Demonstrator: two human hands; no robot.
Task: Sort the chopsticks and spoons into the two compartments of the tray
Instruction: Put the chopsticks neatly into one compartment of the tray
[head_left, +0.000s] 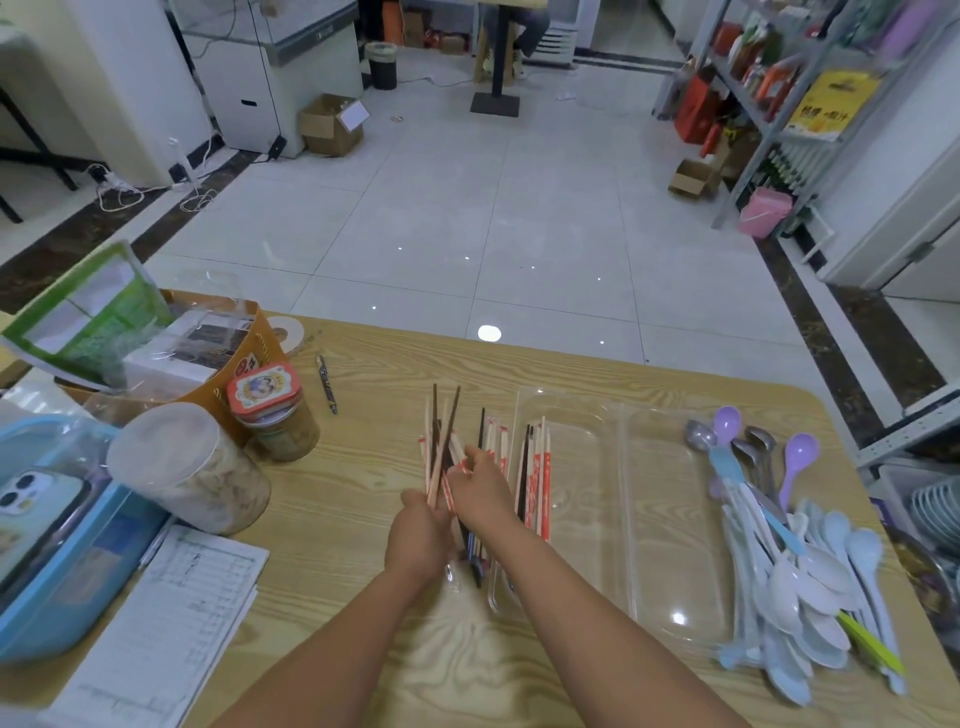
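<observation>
The left hand (415, 535) is closed around the lower end of a bundle of chopsticks (440, 441), which fans upward toward the far edge of the tabletop (363, 519). The right hand (480, 488) crosses just beside it, its fingertips curled on the red-and-white wrapped sticks of the same bundle. More loose chopsticks (491, 439) lie under the right wrist, just left of the clear tray (670, 519). The tray's left compartment holds a few sorted chopsticks (540, 467), and its right compartment shows bare plastic. A heap of spoons (789, 561), white, blue, purple and metal, lies along the tray's right side near the right edge. A red-lidded jar (275, 415) and a pen (327, 384) sit to the left.
</observation>
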